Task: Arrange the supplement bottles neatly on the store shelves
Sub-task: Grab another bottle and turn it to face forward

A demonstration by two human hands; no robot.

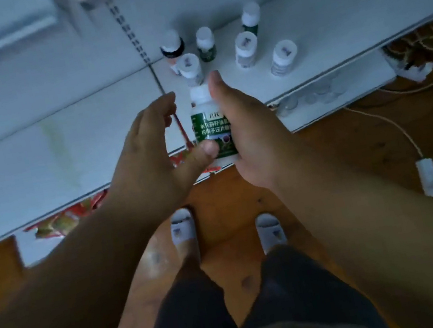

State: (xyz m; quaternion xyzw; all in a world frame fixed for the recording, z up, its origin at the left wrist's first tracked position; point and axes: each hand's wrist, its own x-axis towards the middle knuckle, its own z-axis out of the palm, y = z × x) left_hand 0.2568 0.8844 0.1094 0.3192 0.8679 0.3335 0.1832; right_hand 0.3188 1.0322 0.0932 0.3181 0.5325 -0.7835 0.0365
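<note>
R hand (251, 140) wraps the green-label bottle (212, 130), label facing up – prob. to check it; L hand (149, 152) spread, thumb steadying its base, w/ six bottles (246, 48) loosely on shelf (330, 28).

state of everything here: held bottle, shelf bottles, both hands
green-label bottle: capped, held above the shelf edge
six shelf bottles: upright, capped, loosely scattered on the shelf
right hand: grips the green-label bottle
left hand: thumb touches the bottle, fingers loose
</note>
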